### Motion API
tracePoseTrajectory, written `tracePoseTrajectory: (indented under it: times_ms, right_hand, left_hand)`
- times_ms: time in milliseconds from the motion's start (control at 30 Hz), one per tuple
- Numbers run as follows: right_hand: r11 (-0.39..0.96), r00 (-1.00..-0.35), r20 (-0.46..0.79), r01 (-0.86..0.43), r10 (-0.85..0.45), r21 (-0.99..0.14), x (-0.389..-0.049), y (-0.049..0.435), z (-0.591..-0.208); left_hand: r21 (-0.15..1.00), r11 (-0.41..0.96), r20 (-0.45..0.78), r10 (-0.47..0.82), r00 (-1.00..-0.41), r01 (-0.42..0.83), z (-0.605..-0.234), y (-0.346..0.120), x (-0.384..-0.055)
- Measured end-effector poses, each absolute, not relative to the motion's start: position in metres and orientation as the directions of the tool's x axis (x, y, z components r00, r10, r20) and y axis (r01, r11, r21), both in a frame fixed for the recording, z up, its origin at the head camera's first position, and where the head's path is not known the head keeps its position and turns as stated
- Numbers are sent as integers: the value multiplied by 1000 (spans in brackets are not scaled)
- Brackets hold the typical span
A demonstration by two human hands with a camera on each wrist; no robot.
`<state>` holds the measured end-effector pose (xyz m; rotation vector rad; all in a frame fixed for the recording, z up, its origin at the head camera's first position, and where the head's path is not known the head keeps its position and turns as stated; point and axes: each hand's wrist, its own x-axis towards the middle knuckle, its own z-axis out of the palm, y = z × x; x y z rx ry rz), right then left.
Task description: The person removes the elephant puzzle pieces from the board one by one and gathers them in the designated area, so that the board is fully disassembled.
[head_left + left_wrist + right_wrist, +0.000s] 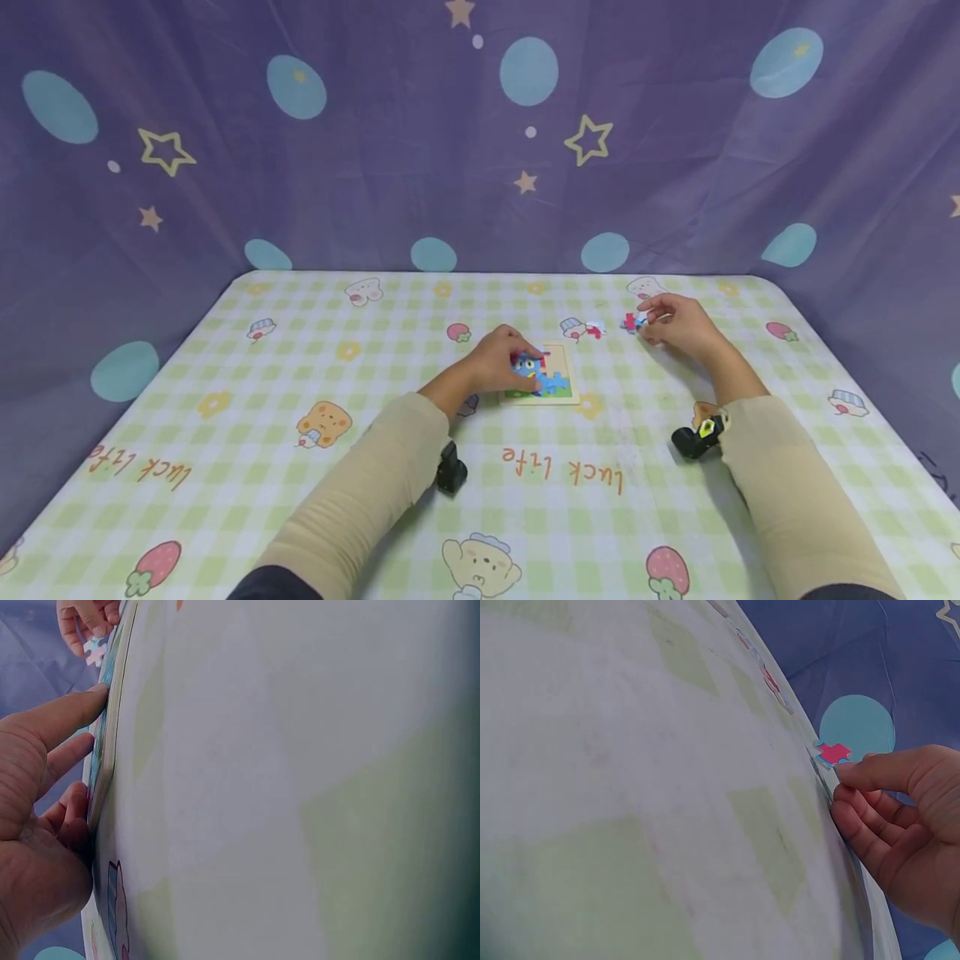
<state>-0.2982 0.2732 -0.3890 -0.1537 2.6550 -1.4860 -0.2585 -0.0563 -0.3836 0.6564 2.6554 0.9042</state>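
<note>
A small wooden jigsaw tray (pixel 561 402) lies mid-table, partly filled with pieces showing a blue cartoon face with big eyes. My left hand (pixel 501 360) rests over its left side, thumb and fingertips touching the puzzle, and hides part of the picture. In the left wrist view, that hand's thumb (pixel 71 716) extends onto the tray's top. Farther right, my right hand (pixel 678 323) pinches a red-and-blue puzzle piece (pixel 834 754) between thumb and fingers. The held piece is tilted up near the tabletop in the right wrist view.
A loose red-and-white puzzle piece (pixel 596 330) lies between the tray and my right hand. The table wears a green checked cloth (pixel 405 317) with printed cartoons. Behind it hangs a purple curtain (pixel 390 167). Each wrist carries a small black camera (pixel 452 469).
</note>
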Motion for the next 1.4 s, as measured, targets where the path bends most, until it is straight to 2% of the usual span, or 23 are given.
tracePoseTrajectory:
  times_ms: [600,1067,1400]
  right_hand:
    - [706,-984,3,-128,-176,-697,-305,264,-393]
    - [697,-987,37,-138,-158,-703,-299,266,-394]
    - [643,-976,62,-183,-207,-744,-288,256,-382]
  left_hand:
    - [640,702,-105,484,-869,314,-380,-57,-256]
    - [643,697,-105,490,-865,317,-382,-57,-258]
    - [636,701,-102,493,-864,324,-381,-57,-257]
